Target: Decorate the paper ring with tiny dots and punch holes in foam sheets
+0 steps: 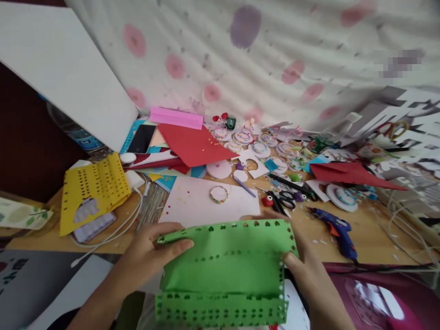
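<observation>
Both of my hands hold a folded sheet of green paper [223,275] with rows of punched holes, some heart-shaped, along its edges and folds. My left hand [161,250] pinches its upper left corner, thumb on the near face. On the other side, my right hand [299,259] grips the upper right edge, its thumb in front and its fingers behind the sheet. The paper is tilted toward me at the table's front edge, with a folded strip along its bottom. Just beyond it, a beaded bracelet [219,195] lies on a pale pink sheet [189,201].
A blue glue gun [337,229] lies at right, near scissors [287,199]. Punched yellow paper [94,188] and a white cable [127,229] are at left. Red paper [195,143], a phone [141,139] and several beaded pieces on white discs [259,149] fill the back.
</observation>
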### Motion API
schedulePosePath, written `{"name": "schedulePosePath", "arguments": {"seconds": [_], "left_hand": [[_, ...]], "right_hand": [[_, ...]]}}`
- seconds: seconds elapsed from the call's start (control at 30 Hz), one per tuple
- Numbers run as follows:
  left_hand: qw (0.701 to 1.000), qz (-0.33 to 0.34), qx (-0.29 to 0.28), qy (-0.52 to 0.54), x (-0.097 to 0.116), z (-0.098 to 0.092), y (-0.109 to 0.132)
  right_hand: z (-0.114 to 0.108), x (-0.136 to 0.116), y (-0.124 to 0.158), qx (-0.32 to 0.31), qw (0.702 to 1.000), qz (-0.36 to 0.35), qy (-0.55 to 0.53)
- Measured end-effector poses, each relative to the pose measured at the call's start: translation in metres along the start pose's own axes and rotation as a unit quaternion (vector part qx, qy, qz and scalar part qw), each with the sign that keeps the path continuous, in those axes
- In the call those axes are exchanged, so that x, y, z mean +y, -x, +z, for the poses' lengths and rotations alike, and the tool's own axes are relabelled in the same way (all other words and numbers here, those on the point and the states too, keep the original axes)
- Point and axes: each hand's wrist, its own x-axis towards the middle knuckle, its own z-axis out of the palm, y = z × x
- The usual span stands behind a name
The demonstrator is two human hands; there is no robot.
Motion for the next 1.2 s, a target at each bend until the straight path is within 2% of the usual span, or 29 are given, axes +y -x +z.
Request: {"name": "schedulePosePath", "arguments": {"seconds": [0.07, 0.13, 0.27, 0.4, 0.47, 0.57, 0.63, 0.7, 0.73, 0.8, 0.87, 0.9, 1.03, 1.1, 1.2], "left_hand": [[0.999, -0.012, -0.04, -0.005, -0.011, -0.003, -0.007], [0.997, -0.035, -0.071, -0.003, -0.019, -0.008, -0.011], [0.987, -0.09, -0.132, 0.01, -0.025, -0.015, -0.015], [0.977, -0.108, -0.182, 0.038, -0.024, -0.012, -0.018], [0.971, -0.108, -0.207, 0.043, -0.025, -0.011, -0.02], [0.962, -0.072, -0.262, 0.021, -0.028, -0.017, -0.027], [0.935, -0.046, -0.352, 0.007, -0.026, -0.027, -0.034], [0.892, -0.033, -0.45, -0.004, -0.015, -0.034, -0.042], [0.879, -0.027, -0.475, -0.02, -0.007, -0.035, -0.046], [0.867, 0.01, -0.493, -0.07, 0.014, -0.028, -0.051], [0.826, 0.034, -0.552, -0.107, 0.034, -0.013, -0.053], [0.815, 0.047, -0.565, -0.119, 0.041, -0.003, -0.053], [0.824, 0.059, -0.538, -0.166, 0.049, 0.024, -0.052], [0.832, 0.051, -0.531, -0.155, 0.044, 0.028, -0.052], [0.846, 0.031, -0.51, -0.149, 0.037, 0.027, -0.052]], "right_hand": [[0.011, 0.009, -0.004, -0.064, 0.993, 0.097, -0.019], [0.021, 0.014, -0.008, -0.077, 0.986, 0.143, -0.042], [0.03, 0.013, -0.014, -0.069, 0.989, 0.117, -0.059], [0.029, 0.013, -0.016, -0.08, 0.992, 0.091, -0.04], [0.027, 0.015, -0.014, -0.07, 0.994, 0.08, -0.033], [0.025, 0.018, -0.012, -0.065, 0.994, 0.083, -0.033], [0.024, 0.018, -0.01, -0.081, 0.99, 0.103, -0.043], [0.025, 0.015, -0.008, -0.105, 0.985, 0.128, -0.056], [0.027, 0.013, -0.008, -0.119, 0.981, 0.14, -0.06], [0.033, 0.009, -0.008, -0.153, 0.973, 0.157, -0.067], [0.042, 0.006, -0.008, -0.182, 0.967, 0.159, -0.077], [0.045, 0.006, -0.008, -0.183, 0.968, 0.153, -0.079], [0.051, 0.014, -0.008, -0.126, 0.984, 0.123, -0.015], [0.048, 0.019, -0.008, -0.142, 0.979, 0.144, 0.023], [0.044, 0.023, -0.006, -0.184, 0.964, 0.191, 0.01]]}}
